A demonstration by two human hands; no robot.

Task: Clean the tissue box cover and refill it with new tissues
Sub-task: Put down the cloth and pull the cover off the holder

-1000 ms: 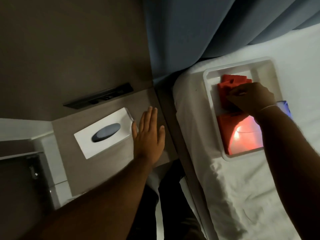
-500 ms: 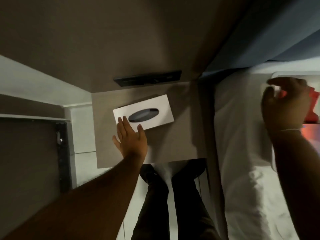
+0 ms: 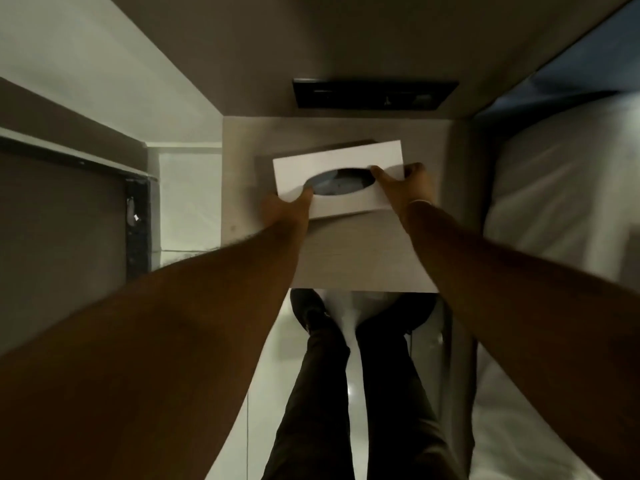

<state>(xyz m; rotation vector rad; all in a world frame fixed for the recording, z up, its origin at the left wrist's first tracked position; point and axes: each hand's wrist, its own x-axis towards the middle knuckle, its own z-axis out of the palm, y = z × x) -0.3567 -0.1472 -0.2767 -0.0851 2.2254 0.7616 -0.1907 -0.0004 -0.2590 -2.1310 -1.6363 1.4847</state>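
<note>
The white tissue box cover (image 3: 346, 160) with a dark oval slot sits over the middle of the grey bedside table (image 3: 346, 258), its near edge tilted up off the surface. My left hand (image 3: 287, 207) grips its near left corner, thumb on top by the slot's left end. At the right end, my right hand (image 3: 405, 183) holds the cover, thumb resting at the slot's right edge. The inside of the slot looks dark bluish; I cannot see tissues in it.
A black switch panel (image 3: 374, 93) is set in the wall behind the table. The bed with white sheets (image 3: 554, 188) runs along the right. A dark-framed door or cabinet (image 3: 136, 220) stands at the left. My legs and shoes (image 3: 346, 375) are below the table's front edge.
My right hand left the tray on the bed and came over to the cover's right end. My left hand shifted onto the left corner. The view swung left, and the tray went out of sight.
</note>
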